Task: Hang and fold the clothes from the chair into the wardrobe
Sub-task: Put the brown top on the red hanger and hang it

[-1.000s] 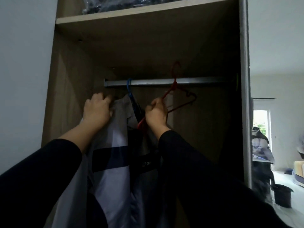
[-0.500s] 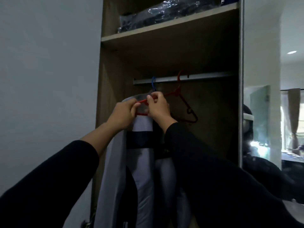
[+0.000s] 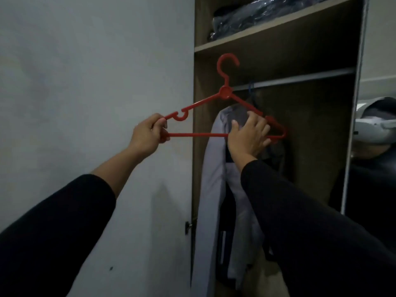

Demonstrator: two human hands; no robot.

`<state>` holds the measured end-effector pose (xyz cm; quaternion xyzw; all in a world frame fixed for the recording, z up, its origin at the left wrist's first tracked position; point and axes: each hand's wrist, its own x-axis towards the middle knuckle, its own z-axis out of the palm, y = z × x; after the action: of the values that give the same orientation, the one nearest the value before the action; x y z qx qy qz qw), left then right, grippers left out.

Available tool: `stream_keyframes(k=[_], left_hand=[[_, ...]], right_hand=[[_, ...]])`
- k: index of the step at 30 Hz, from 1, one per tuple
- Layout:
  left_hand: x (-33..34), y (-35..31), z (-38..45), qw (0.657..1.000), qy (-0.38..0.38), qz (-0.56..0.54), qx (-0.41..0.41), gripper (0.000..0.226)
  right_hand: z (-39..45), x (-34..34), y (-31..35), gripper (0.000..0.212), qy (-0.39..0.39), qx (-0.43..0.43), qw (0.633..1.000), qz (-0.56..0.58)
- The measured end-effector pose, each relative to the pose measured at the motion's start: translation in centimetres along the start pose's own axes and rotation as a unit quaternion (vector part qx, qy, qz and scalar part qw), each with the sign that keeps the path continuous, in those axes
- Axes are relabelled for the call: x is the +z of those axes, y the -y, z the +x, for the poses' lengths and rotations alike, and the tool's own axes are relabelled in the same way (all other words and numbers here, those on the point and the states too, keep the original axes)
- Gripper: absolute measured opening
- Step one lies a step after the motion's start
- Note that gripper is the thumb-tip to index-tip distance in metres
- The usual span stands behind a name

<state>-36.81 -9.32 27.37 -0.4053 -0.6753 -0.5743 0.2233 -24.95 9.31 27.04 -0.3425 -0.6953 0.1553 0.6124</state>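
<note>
The red hanger (image 3: 225, 95) lies level, long axis nine to three o'clock, hook at twelve. The left hand (image 3: 147, 136) pinches its nine o'clock tip; the right hand (image 3: 246, 138), fingers spread, rests on the three o'clock arm, nearer the wardrobe rail (image 3: 300, 79).

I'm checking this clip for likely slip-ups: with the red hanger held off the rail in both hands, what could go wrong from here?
1. The left hand only pinches the tip of the red hanger, and the right hand looks loosely spread over the other end, so it could slip or twist.
2. The hanger's right end sits close to the hung grey garment; it might snag it or tug it off the blue hanger.
</note>
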Motion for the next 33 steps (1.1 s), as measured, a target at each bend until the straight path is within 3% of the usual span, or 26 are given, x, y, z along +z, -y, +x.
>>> stream_keyframes(k=[5,8,15,18,23,29,33], left_hand=[[-5.9,-1.6,-3.7,0.999,-0.009,0.036,-0.011,0.031],[-10.4,-3.2,-6.9,0.995,-0.027,0.082,-0.04,0.03],[-19.0,-8.7,-16.4,0.977,-0.046,0.138,-0.154,0.029],[-20.8,-10.4,-21.2,0.959,-0.057,0.191,-0.203,0.027],[-22.4,-11.8,-29.5,0.92,-0.064,0.278,-0.27,0.024],[-26.3,-12.1,-37.0,0.862,-0.131,0.337,-0.356,0.023],[-29.3,-10.8,-40.5,0.822,-0.164,0.375,-0.396,0.027]], right_hand=[[-3.1,-2.3,2.3,0.041,-0.027,-0.015,0.998,0.053],[-4.5,-3.9,4.0,0.041,0.033,-0.025,0.997,0.069],[-11.3,-7.5,6.5,0.029,0.148,-0.185,0.97,0.05],[-15.0,-9.5,6.4,0.023,0.274,-0.217,0.925,0.148],[-22.2,-12.5,6.6,0.02,0.478,-0.216,0.806,0.274],[-30.3,-15.1,8.6,0.026,0.613,-0.143,0.697,0.343],[-34.7,-15.0,10.4,0.027,0.639,-0.134,0.677,0.34]])
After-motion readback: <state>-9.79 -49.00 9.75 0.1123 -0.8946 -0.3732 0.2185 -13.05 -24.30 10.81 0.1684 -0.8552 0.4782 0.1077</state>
